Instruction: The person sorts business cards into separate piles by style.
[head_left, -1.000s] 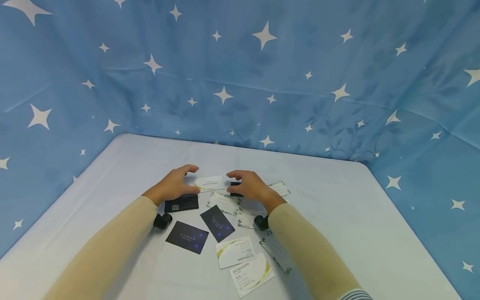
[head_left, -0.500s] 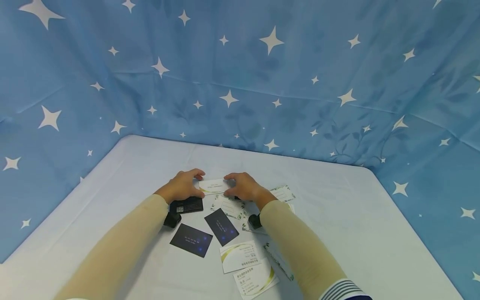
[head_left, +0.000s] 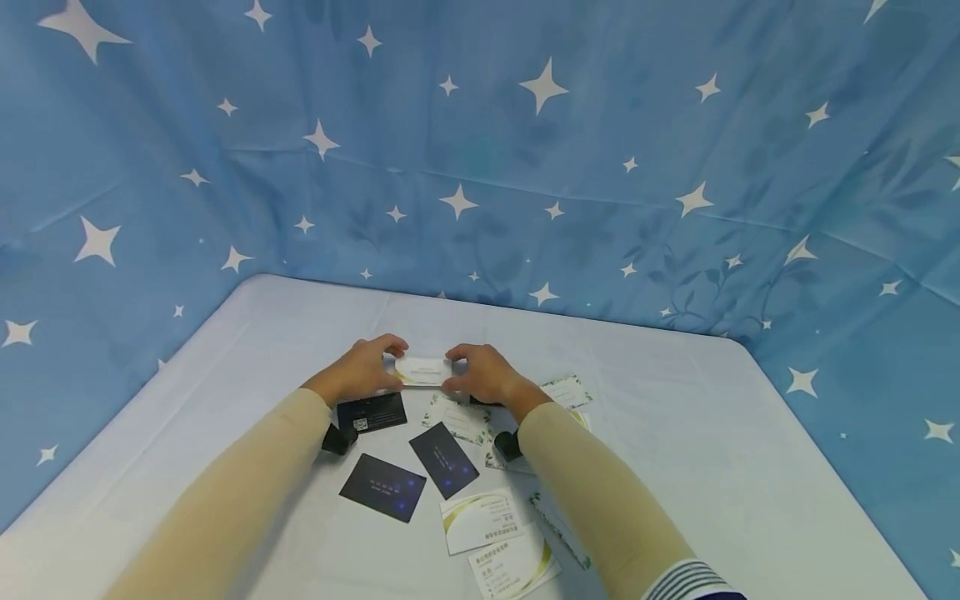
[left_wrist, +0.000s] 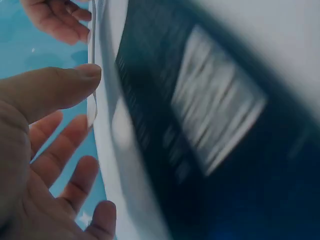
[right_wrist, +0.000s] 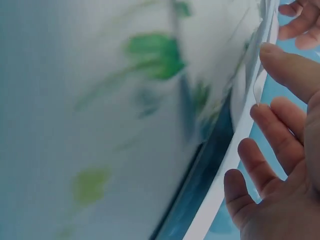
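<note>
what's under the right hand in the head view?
A dark strip, likely part of a card, shows below the right hand. The hand hides the rest, so its print and full outline can't be seen, nor can anything beneath it.

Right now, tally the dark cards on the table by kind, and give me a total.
Dark blue cards with bright blue spots: 2
Black card with QR code: 1
Dark card mostly hidden by the right hand, kind unclear: 1
Total: 4

A blue curtain [head_left: 480, 125] printed with pale four-pointed stars [head_left: 545, 87] surrounds the left, far and right edges of a white table [head_left: 720, 450].
</note>
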